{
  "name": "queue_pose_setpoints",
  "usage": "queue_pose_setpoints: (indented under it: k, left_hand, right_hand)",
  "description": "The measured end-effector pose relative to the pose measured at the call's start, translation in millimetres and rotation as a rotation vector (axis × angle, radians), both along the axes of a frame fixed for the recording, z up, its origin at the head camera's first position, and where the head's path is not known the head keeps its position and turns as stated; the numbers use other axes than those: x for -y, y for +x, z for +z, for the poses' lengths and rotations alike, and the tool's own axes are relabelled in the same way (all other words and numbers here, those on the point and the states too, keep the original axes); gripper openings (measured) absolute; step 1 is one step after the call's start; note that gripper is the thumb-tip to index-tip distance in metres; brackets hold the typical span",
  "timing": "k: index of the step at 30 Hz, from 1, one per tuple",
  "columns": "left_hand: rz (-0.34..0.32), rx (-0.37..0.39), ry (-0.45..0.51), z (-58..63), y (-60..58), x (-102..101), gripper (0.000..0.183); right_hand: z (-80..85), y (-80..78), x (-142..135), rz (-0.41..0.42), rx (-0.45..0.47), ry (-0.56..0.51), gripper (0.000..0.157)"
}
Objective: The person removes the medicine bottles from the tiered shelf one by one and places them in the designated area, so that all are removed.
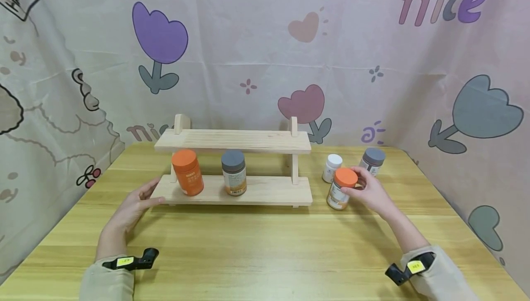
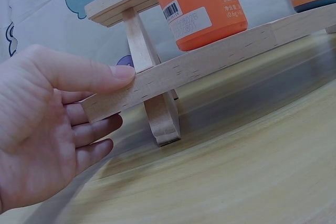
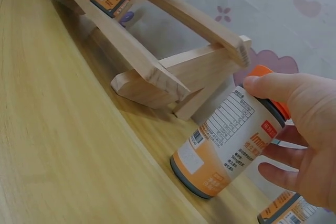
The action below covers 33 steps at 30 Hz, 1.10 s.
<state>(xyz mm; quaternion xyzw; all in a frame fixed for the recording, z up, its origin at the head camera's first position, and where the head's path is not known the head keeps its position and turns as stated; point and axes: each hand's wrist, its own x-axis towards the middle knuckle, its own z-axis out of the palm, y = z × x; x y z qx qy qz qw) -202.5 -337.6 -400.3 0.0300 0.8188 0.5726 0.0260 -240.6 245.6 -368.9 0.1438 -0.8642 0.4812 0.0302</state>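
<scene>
A two-tier wooden rack (image 1: 232,140) stands on the table. My left hand (image 1: 130,206) grips the left end of its lower shelf (image 2: 184,69), thumb on top and fingers beneath. On that shelf are an all-orange bottle (image 1: 188,174) at the left and a grey-capped bottle (image 1: 234,174) near the middle. Right of the rack, my right hand (image 1: 370,193) pinches an orange-capped supplement bottle (image 3: 226,140) near its cap. This bottle leans a little; whether its base touches the table, I cannot tell.
Behind the held bottle stand a small white bottle (image 1: 331,167) and another grey-capped bottle (image 1: 372,159), partly hidden by the right hand. A patterned cloth (image 1: 248,38) hangs behind the wooden table (image 1: 256,255) and along its sides.
</scene>
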Motion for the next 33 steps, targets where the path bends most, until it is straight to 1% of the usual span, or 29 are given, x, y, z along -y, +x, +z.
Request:
queue_pose_setpoints:
  k: [5, 10, 16, 20, 27, 33]
  left_hand:
    - [-0.002, -0.002, -0.004, 1.3, 0.8, 0, 0.077]
    - [-0.004, -0.002, -0.005, 2.1, 1.2, -1, 0.077]
    - [-0.006, 0.004, 0.001, 1.4, 0.4, 0, 0.077]
    - [-0.005, 0.008, -0.008, 0.1, -0.2, 0, 0.078]
    - [-0.004, 0.009, -0.010, -0.9, -0.3, 0, 0.078]
    - [-0.002, 0.009, -0.005, -1.0, -0.1, 1, 0.078]
  right_hand:
    - [2.3, 0.4, 0, 0.005, 0.006, 0.003, 0.066]
    - [6.8, 1.2, 0, -0.005, -0.017, 0.012, 0.063]
    - [16.3, 0.6, 0, -0.014, -0.048, 0.024, 0.061]
    - [23.7, -0.4, 3, -0.007, -0.068, 0.008, 0.057]
    - [41.7, -3.1, 10, -0.010, -0.108, 0.007, 0.060]
    - [63.8, -3.9, 26, 0.007, -0.085, 0.029, 0.065]
